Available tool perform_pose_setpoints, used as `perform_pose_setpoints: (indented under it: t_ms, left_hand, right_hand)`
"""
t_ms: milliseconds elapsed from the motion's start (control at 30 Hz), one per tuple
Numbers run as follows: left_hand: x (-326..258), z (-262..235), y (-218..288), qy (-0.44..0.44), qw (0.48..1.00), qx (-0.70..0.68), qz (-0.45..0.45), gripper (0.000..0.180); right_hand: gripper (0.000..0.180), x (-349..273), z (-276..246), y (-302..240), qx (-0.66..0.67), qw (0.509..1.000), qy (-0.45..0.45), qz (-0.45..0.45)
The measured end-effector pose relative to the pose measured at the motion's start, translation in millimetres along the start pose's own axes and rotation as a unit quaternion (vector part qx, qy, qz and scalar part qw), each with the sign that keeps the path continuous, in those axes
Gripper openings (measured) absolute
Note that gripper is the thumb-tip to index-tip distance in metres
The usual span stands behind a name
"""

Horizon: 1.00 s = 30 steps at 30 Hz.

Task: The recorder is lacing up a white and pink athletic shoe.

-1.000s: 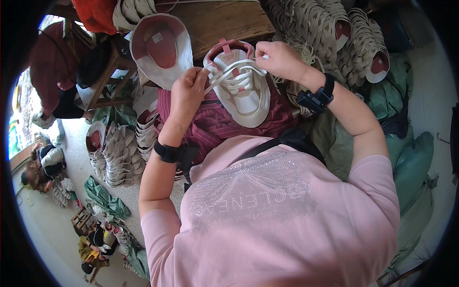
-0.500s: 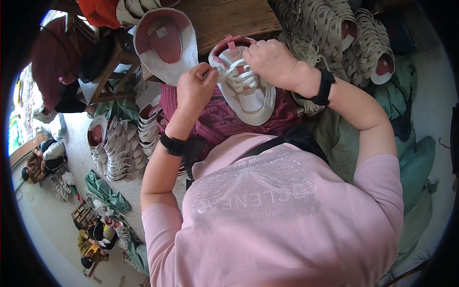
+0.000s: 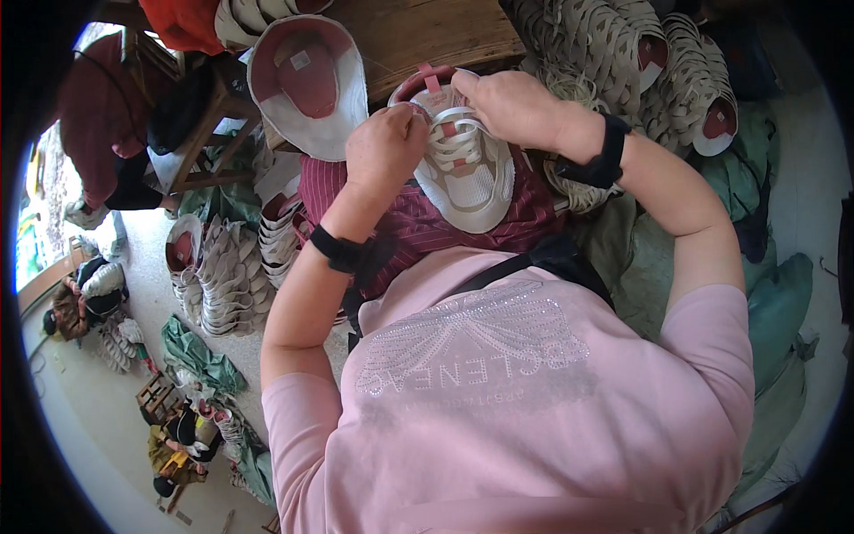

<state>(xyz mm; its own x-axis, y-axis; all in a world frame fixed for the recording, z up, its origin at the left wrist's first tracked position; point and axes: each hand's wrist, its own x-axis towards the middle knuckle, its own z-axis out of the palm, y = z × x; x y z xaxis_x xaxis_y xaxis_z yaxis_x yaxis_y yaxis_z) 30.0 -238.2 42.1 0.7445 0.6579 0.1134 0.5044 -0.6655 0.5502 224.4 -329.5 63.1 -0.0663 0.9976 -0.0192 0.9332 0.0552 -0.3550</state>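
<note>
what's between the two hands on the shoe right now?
In the head view, white laces cross the gap between the left hand and the right hand, over the pink tongue of the white shoe.

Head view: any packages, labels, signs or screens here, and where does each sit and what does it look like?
Small label: pale square patch inside the upturned white-and-red shoe upper, upper left of the hands.
Shirt print: glittery silver butterfly shape with lettering on the person's pink shirt, centre.
Green sacks: bulky bags at the right edge.
No screens or signs visible.
</note>
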Motion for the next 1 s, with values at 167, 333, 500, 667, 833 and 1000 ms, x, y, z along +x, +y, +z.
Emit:
perform_pose_setpoints:
  t_ms: [167, 333, 500, 667, 833, 1000]
  left_hand:
    - [23, -40, -11, -0.186, 0.983, -0.005, 0.005, 0.019]
    - [51, -50, -30, -0.217, 0.958, -0.08, 0.167, 0.029]
    - [65, -40, -31, -0.275, 0.936, -0.075, 0.207, 0.018]
    - [82, -40, -28, -0.427, 0.901, -0.068, 0.04, 0.021]
    - [86, -6, -16, -0.187, 0.941, -0.06, 0.274, 0.016]
    - [85, 14, 4, -0.067, 0.967, -0.128, 0.21, 0.013]
  right_hand:
    - [0.022, 3, -23, 10, 0.069, 0.996, -0.062, -0.011]
    - [0.016, 18, -40, 26, 0.076, 0.986, -0.143, -0.044]
    - [0.019, 15, -28, 30, 0.13, 0.982, -0.136, -0.026]
    - [0.017, 8, -27, 38, 0.177, 0.977, -0.116, -0.025]
    - [0.021, 6, -12, 37, 0.258, 0.958, -0.119, 0.029]
    - [0.029, -1, -13, 41, 0.257, 0.962, -0.088, 0.035]
